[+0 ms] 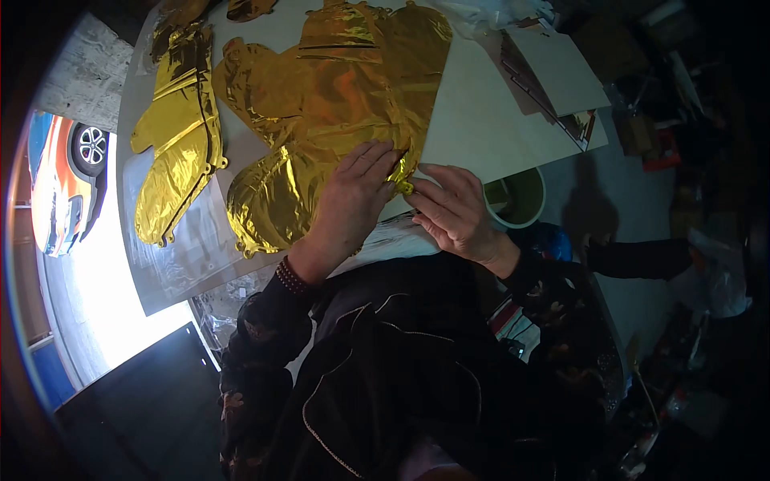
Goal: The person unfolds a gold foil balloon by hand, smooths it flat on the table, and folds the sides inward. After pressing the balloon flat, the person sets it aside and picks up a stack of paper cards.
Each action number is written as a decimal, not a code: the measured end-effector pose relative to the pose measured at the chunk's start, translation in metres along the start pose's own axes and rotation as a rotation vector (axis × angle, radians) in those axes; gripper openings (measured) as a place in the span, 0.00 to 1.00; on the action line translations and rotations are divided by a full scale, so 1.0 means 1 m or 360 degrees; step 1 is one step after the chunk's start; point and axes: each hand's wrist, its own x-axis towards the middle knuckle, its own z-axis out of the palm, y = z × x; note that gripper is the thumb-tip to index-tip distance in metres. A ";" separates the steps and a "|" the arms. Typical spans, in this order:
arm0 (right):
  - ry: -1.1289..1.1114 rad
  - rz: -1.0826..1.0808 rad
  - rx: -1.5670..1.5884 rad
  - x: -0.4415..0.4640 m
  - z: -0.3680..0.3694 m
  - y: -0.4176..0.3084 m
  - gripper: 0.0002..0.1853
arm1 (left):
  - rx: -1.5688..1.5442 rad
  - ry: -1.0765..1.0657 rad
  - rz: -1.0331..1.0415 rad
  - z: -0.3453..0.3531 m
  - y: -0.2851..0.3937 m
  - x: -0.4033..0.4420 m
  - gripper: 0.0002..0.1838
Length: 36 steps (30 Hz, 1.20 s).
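A large gold foil sheet [337, 96] with rounded lobes lies on the table. My left hand [351, 196] rests on its lower part, fingers together over the foil near its edge. Just to the right, my right hand [455, 210] pinches the foil's small crumpled edge between thumb and fingers. The fingertips of both hands nearly meet there. Another gold foil piece [172, 144], long and narrow with small tabs, lies at the left.
The pale table [473, 120] carries papers [553, 68] and clear plastic [493, 12] at the upper right. A green-rimmed bin [517, 199] stands beyond its edge. An orange car [68, 184] shows at the far left.
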 end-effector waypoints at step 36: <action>-0.0185 0.0047 0.0397 0.040 -0.021 0.008 0.27 | -0.0353 0.0031 -0.0451 -0.014 0.007 -0.003 0.23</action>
